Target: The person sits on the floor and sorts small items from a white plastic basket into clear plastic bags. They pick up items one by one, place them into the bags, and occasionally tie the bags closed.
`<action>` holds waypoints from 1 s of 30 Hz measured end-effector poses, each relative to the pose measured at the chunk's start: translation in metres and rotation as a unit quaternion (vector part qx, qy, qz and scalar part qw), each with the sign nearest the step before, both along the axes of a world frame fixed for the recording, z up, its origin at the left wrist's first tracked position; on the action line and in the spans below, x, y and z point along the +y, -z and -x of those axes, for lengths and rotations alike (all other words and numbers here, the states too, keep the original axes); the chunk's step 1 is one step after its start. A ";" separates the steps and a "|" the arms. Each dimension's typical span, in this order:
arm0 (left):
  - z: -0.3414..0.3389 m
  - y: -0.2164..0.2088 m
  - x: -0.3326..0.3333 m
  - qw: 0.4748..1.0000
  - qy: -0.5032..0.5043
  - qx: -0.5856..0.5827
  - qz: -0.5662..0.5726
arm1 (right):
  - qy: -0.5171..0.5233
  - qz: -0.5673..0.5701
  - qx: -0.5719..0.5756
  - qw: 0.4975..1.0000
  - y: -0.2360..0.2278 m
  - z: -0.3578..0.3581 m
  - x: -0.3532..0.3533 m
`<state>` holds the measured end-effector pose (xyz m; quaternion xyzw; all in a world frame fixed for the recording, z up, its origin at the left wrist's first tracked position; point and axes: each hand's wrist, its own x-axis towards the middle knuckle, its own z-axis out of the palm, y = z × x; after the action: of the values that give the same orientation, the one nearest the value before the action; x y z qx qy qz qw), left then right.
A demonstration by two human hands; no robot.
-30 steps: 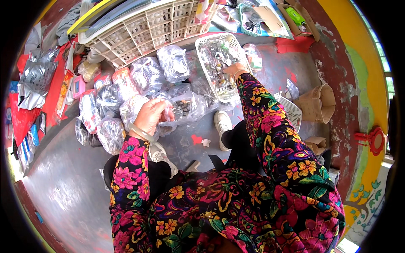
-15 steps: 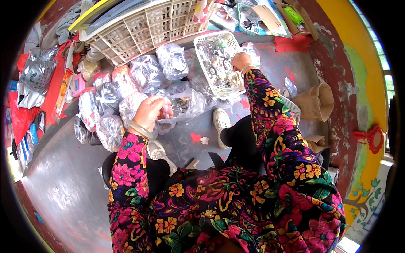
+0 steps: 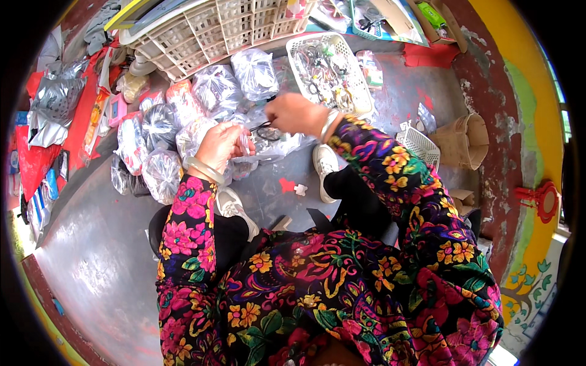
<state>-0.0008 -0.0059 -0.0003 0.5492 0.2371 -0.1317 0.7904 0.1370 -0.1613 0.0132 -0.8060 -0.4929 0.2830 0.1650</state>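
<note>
My left hand (image 3: 221, 146), with a pale bangle at the wrist, is closed on a clear plastic bag (image 3: 245, 141). To its right my right hand (image 3: 294, 114) pinches a thin dark loop (image 3: 262, 126), held close to the bag. What the loop is made of I cannot make out. Under and behind both hands lies another open clear bag (image 3: 278, 145) with dark small things in it. Beyond my right hand stands a white plastic basket (image 3: 366, 105) full of small tangled items, some in clear wrap.
Several filled plastic bags (image 3: 160, 125) are heaped to the left of my hands. A large slatted cream crate (image 3: 201, 39) stands behind them. At right are a small white basket (image 3: 421, 146) and a brown paper bag (image 3: 469, 141). My shoes (image 3: 326, 171) rest on the grey floor.
My right hand has moved from the white basket left and nearer, bringing the dark loop beside my left hand. The left hand stays nearly where it was, still holding the bag.
</note>
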 end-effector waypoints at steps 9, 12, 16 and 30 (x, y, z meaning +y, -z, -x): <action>0.000 0.002 0.001 1.000 0.003 -0.011 0.002 | -0.047 -0.039 -0.130 0.990 0.063 0.029 0.025; 0.000 0.001 0.000 1.000 -0.005 -0.011 0.010 | -0.025 -0.092 -0.115 0.989 0.071 0.027 0.026; 0.000 0.003 0.001 1.000 -0.024 -0.004 0.020 | 0.039 -0.096 0.010 0.995 0.072 0.025 0.033; -0.001 0.002 0.003 1.000 0.007 -0.008 0.022 | -0.014 0.214 0.029 0.976 0.075 -0.006 0.011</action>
<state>-0.0001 -0.0026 -0.0024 0.5344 0.2235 -0.1383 0.8033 0.1430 -0.1498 -0.0622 -0.8074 -0.4270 0.4071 -0.0008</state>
